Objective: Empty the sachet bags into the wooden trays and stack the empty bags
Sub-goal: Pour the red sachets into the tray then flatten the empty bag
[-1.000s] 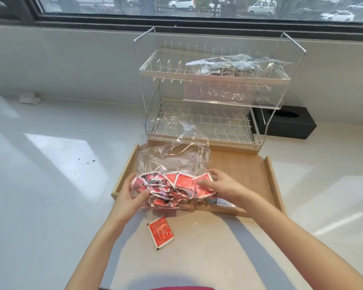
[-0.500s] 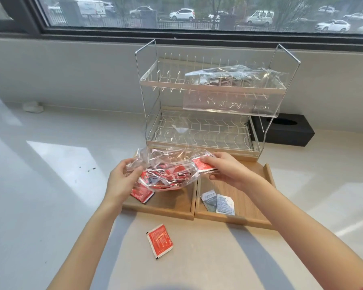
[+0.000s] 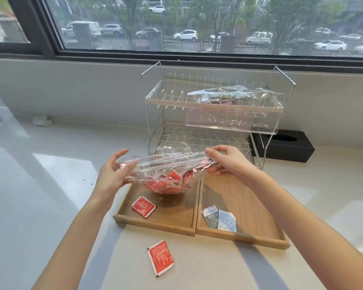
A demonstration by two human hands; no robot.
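Observation:
A clear plastic bag [image 3: 168, 170] full of red sachets hangs above the left wooden tray [image 3: 155, 223]. My left hand [image 3: 111, 176] grips its left end and my right hand [image 3: 228, 162] pinches its right end by the zip strip. One red sachet [image 3: 144, 206] lies in the left tray. Two pale sachets [image 3: 220, 218] lie in the right wooden tray [image 3: 247, 237]. Another red sachet [image 3: 160, 257] lies on the counter in front of the trays.
A two-tier wire dish rack [image 3: 216, 122] stands behind the trays; a second clear bag of sachets [image 3: 233, 97] rests on its upper tier. A black tissue box [image 3: 285, 145] sits right of the rack. The window wall runs along the back.
Both hands have lifted the bag of red sachets off the left tray, from resting on it to hanging higher above it. One red sachet now lies uncovered in the tray.

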